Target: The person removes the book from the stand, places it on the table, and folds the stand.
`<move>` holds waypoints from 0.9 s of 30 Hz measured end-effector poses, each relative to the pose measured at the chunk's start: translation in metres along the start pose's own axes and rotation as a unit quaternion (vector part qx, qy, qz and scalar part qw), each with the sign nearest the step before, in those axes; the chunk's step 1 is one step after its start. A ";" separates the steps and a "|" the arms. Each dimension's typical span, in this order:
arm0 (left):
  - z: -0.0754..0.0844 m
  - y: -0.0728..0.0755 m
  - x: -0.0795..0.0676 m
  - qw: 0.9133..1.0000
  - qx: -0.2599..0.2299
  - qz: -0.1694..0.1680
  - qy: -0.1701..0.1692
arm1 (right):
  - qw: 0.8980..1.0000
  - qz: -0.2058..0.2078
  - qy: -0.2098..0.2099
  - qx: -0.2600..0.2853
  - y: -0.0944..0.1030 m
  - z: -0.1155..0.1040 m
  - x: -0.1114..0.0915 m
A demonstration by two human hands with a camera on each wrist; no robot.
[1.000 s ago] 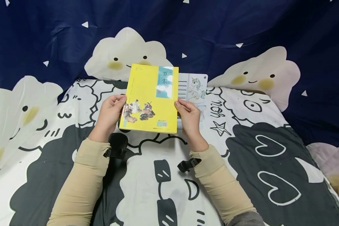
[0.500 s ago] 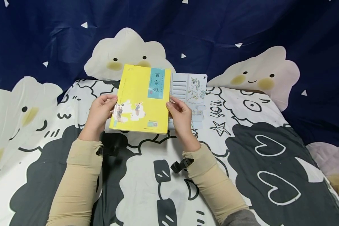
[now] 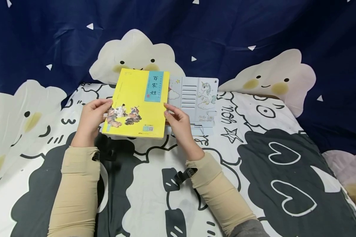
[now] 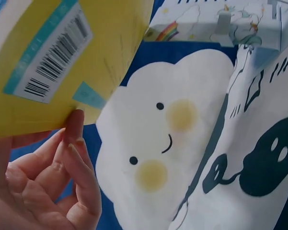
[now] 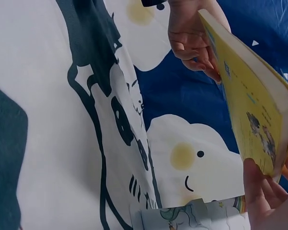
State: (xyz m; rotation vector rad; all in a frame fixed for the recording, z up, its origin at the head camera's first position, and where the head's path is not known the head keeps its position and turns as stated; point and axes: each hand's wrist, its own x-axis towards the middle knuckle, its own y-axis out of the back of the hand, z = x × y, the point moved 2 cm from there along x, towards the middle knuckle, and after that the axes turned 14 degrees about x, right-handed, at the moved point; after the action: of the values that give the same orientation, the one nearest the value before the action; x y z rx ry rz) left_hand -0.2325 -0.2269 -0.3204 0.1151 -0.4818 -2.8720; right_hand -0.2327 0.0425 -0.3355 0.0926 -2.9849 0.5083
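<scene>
A yellow paperback book (image 3: 127,89) with a blue title label is held up, front cover toward the head camera. My left hand (image 3: 90,120) pinches its left edge, thumb on the front. On the opposite edge, my right hand (image 3: 180,126) pinches with the thumb in front and fingers behind. The left wrist view shows the back cover with a barcode (image 4: 55,55). Its thick page block (image 5: 259,67) faces the right wrist camera. Partly hidden behind the book stands a pale book stand (image 3: 192,102) with slots and a unicorn print.
A black-and-white cartoon cloth (image 3: 148,184) covers the surface under the arms. Behind it hangs a dark blue curtain (image 3: 219,26) with white clouds and small triangles. A clear prop (image 3: 199,126) shows at the stand's lower front.
Both hands have carried the book to the left, uncovering more of the stand behind it. The stand has stayed in place.
</scene>
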 end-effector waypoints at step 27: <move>-0.018 0.019 0.007 0.994 0.083 -0.006 0.064 | 0.993 -0.088 -0.070 -0.042 -0.018 0.029 0.001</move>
State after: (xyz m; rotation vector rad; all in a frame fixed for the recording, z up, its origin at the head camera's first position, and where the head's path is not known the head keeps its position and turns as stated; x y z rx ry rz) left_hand -0.2333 -0.2522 -0.3315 0.3294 -0.6952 -2.8103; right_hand -0.2351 0.0160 -0.3562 0.3951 -3.0887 0.3714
